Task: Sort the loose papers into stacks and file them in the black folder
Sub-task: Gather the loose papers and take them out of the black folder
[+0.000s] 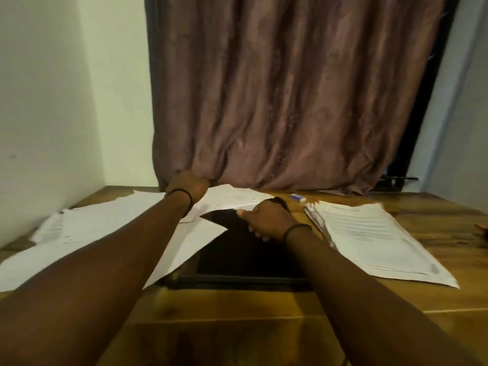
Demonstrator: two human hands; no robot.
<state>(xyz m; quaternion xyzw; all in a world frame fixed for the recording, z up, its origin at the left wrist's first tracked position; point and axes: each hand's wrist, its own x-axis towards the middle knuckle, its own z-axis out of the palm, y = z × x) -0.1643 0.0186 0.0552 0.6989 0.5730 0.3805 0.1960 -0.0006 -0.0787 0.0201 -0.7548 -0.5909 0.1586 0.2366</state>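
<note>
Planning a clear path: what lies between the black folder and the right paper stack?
Head view: only bare wooden table between black folder and right paper stack.

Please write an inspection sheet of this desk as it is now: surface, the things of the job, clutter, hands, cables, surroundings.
Surface: wooden table, near edge bare, papers across the far half.
Job's things: black folder lies flat at centre; loose papers spread on the left, one sheet overlapping the folder's left edge; a neater paper stack to the right of the folder.
Clutter: a small white and blue object, perhaps an eraser, near the far edge.
Hands: left hand reaches to the far papers by the curtain; right hand rests on the folder's far part. Grip of either cannot be told.
Cables: nothing seen.
Surroundings: brown curtain behind the table, pale wall at left.
</note>
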